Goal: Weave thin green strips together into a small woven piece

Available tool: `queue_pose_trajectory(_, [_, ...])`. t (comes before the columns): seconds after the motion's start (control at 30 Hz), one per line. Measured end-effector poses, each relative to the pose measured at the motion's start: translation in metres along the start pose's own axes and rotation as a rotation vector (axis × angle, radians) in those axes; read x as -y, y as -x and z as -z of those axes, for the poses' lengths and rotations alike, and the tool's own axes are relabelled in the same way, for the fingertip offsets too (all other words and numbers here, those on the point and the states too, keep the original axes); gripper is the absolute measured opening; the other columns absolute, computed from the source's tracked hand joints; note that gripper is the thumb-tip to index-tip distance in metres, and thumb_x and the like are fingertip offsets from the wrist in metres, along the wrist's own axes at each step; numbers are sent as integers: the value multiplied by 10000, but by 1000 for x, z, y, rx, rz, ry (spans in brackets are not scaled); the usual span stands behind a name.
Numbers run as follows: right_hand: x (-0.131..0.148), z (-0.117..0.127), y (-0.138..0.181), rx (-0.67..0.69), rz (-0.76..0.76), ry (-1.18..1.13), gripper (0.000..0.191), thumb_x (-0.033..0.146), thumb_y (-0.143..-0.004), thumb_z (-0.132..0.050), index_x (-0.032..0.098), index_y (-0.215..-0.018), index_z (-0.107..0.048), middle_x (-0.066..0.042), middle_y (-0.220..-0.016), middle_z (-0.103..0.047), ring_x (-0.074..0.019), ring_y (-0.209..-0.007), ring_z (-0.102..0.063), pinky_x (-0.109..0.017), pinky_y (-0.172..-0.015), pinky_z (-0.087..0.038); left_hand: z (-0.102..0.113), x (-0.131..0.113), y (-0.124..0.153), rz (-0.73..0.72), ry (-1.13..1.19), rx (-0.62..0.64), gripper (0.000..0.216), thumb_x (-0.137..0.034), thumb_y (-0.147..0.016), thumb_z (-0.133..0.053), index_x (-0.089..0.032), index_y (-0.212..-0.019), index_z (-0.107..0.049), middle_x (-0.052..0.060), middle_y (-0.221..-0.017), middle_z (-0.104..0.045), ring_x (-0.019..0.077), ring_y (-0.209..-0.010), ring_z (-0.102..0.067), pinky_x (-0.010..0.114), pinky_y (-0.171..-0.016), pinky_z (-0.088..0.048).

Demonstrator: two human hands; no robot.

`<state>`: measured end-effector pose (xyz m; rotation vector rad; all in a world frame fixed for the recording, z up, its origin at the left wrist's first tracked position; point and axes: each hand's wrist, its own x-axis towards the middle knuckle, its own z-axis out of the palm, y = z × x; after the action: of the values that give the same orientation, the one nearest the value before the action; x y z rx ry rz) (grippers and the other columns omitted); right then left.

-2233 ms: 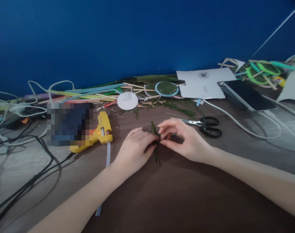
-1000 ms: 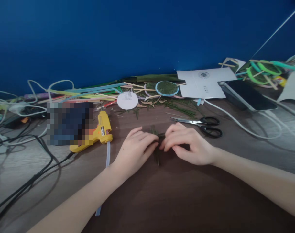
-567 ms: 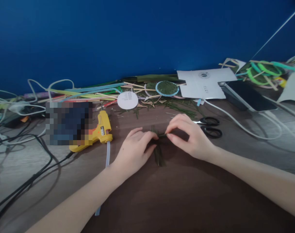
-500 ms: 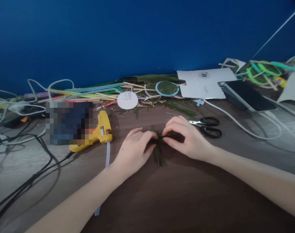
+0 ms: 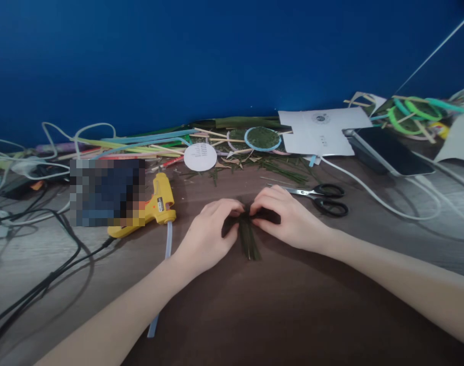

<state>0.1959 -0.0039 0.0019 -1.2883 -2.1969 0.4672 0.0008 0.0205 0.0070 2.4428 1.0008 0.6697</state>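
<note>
A small bundle of dark green leaf strips (image 5: 250,244) lies on the brown tabletop, its loose ends fanning toward me. My left hand (image 5: 212,229) pinches its upper part from the left, thumb and fingers close together. From the right, my right hand (image 5: 289,216) grips the same spot, its fingertips nearly meeting the left ones. The fingers hide where the strips come together. Black-handled scissors (image 5: 316,192) lie just beyond my right hand. A yellow glue gun (image 5: 163,198) rests left of my left hand, with a clear glue stick (image 5: 168,241) sticking out of it.
Along the blue wall lie pipe cleaners (image 5: 155,137), wooden sticks, leaf scraps (image 5: 287,170) and a round white paper (image 5: 200,156). A white card (image 5: 319,132) and a phone (image 5: 394,150) with a cable are at the back right. Black cables (image 5: 64,254) run along the left.
Both hands have closed in on the bundle's upper part, the right one shifting slightly left. The left fingers have curled more, and the strips' upper ends are now mostly covered.
</note>
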Motion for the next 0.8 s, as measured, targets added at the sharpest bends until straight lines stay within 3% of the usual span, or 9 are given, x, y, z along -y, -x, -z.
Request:
queue_pose_trajectory(0.53, [2, -1, -4, 26, -56, 18, 29, 160, -814, -546, 182, -818, -565, -33, -850, -574, -181, -834, -458, -338, -767, -367, 0, 3, -5, 95, 93, 32, 191, -40, -737, -557, -174, -873, -553, 0, -881, -635, 134, -827, -606, 290, -775, -502])
queue_pose_trajectory(0.63, [1, -1, -4, 5, -43, 16, 33, 160, -811, -547, 183, -816, -570, -33, -843, -580, -182, -830, -469, -337, -758, -375, 1, 3, -5, 46, 74, 32, 169, -46, -752, -546, -175, -858, -572, 5, -890, -642, 140, -847, -605, 299, -792, -502])
queue_pose_trajectory(0.8, [1, -3, -1, -124, 1, 56, 152, 127, -837, -475, 178, -883, -611, -57, -855, -616, -189, -829, -514, -341, -744, -398, -2, 6, -2, -118, -45, -24, 159, -110, -819, -518, -190, -910, -621, 0, -935, -685, 142, -897, -623, 398, -981, -420])
